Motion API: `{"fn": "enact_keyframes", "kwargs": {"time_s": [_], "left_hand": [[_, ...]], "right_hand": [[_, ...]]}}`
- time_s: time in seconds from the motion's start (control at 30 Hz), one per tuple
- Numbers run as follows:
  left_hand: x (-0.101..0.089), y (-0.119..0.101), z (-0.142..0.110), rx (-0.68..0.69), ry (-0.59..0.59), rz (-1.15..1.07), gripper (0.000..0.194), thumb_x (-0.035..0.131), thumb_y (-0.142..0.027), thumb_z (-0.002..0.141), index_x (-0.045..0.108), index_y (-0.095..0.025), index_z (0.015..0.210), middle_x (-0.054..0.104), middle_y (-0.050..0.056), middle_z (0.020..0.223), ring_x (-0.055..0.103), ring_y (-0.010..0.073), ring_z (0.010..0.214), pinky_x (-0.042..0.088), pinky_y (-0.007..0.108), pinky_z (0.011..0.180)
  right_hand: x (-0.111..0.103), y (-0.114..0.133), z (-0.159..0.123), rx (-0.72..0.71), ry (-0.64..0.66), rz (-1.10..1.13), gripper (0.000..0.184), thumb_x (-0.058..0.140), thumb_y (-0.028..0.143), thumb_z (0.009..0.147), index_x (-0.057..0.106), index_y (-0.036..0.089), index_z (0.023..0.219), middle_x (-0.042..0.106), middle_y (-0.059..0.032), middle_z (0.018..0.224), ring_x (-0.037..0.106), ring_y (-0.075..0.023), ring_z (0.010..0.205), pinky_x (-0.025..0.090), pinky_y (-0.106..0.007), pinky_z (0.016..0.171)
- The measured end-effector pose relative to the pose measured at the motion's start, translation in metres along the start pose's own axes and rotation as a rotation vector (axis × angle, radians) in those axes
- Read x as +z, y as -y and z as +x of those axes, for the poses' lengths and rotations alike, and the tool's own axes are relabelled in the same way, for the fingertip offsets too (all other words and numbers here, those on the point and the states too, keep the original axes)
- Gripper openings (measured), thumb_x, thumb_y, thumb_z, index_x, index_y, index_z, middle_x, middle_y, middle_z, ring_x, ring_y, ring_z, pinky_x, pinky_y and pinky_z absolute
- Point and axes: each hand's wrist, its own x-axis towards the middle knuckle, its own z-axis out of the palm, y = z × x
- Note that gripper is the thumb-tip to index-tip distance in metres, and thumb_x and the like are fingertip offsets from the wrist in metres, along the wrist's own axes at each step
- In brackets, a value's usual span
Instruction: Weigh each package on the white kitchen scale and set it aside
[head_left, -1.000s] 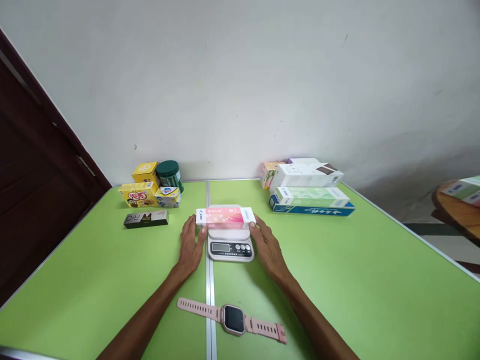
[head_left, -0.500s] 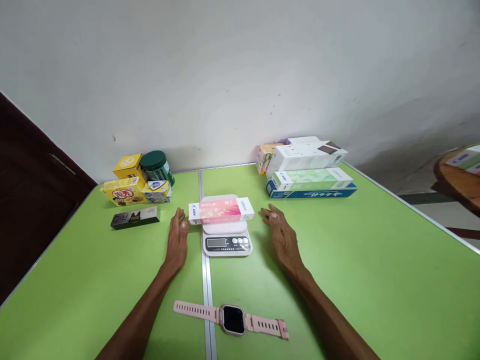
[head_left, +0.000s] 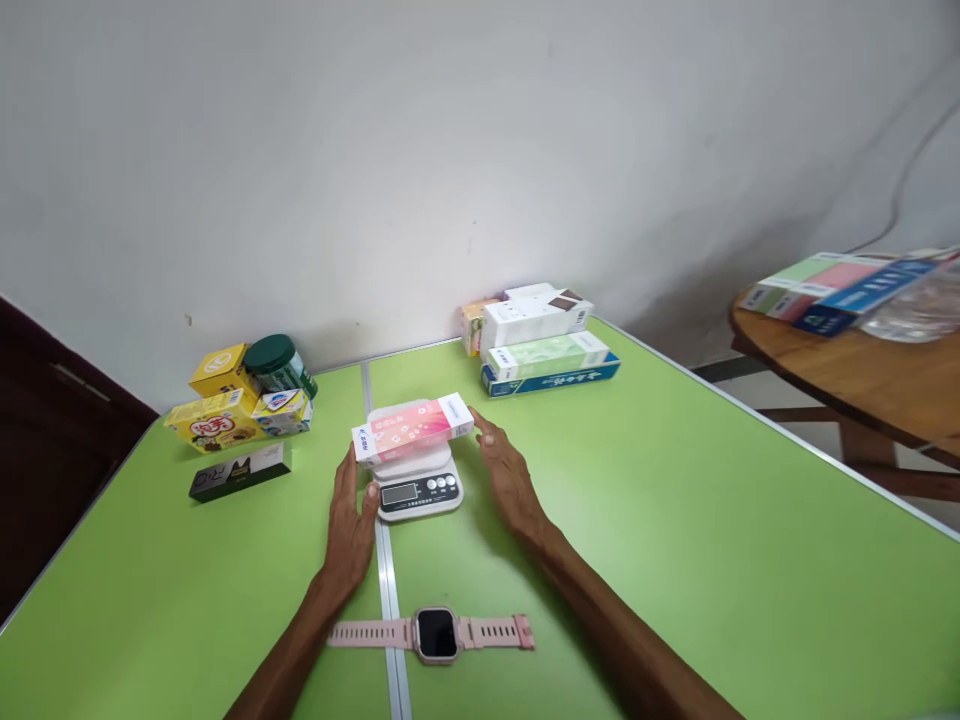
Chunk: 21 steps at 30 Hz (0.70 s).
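Pink box (head_left: 412,430) mid-frame, on white scale (head_left: 411,465); long axis left-right, right end higher in frame. Left hand (head_left: 350,530) at its left end, right hand (head_left: 514,480) at its right, about equally near. Fingers spread, no grip; contact unclear.

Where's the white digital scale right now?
In the head view, the white digital scale sits just left of centre on the green table, under the pink-and-white carton and between the left hand and the right hand.
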Motion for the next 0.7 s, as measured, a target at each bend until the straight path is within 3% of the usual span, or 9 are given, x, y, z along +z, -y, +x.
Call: {"fn": "enact_keyframes", "kwargs": {"time_s": [0.17, 0.37, 0.53, 0.7], "left_hand": [[0.037, -0.055, 0.032, 0.149, 0.169, -0.030, 0.075, 0.041, -0.067, 0.101, 0.034, -0.026, 0.164, 0.039, 0.011, 0.168, 0.033, 0.0306, 0.158, 0.023, 0.049, 0.132], [0.121, -0.119, 0.103, 0.211, 0.305, -0.067, 0.079, 0.043, -0.066, 0.100, 0.028, -0.024, 0.166, 0.032, 0.014, 0.171, 0.026, 0.0315, 0.161, 0.019, 0.052, 0.131], [0.175, -0.123, 0.134, 0.209, 0.290, -0.018, 0.078, 0.043, -0.063, 0.100, 0.028, -0.021, 0.165, 0.037, 0.017, 0.168, 0.029, 0.0336, 0.159, 0.023, 0.055, 0.128], [0.192, -0.113, 0.140, 0.233, 0.291, 0.016, 0.081, 0.043, -0.063, 0.099, 0.023, -0.023, 0.166, 0.035, 0.017, 0.170, 0.028, 0.0344, 0.160, 0.024, 0.058, 0.127]], "right_hand": [[-0.053, 0.012, 0.021, -0.032, -0.273, -0.034, 0.079, 0.030, 0.080, 0.099, 0.058, 0.029, 0.152, 0.056, -0.0065, 0.158, 0.047, -0.0327, 0.148, 0.036, -0.054, 0.123], [-0.129, 0.010, 0.079, -0.045, -0.464, -0.223, 0.093, 0.020, 0.086, 0.095, 0.066, 0.021, 0.143, 0.064, -0.0140, 0.146, 0.051, -0.0359, 0.140, 0.033, -0.056, 0.121], [-0.155, -0.014, 0.125, -0.049, -0.485, -0.331, 0.100, 0.011, 0.088, 0.091, 0.073, 0.017, 0.124, 0.071, -0.0188, 0.126, 0.057, -0.0374, 0.126, 0.039, -0.058, 0.114], [-0.160, -0.040, 0.144, -0.081, -0.485, -0.366, 0.089, 0.015, 0.084, 0.095, 0.069, 0.021, 0.128, 0.067, -0.0162, 0.134, 0.050, -0.0355, 0.136, 0.031, -0.061, 0.120]]}}
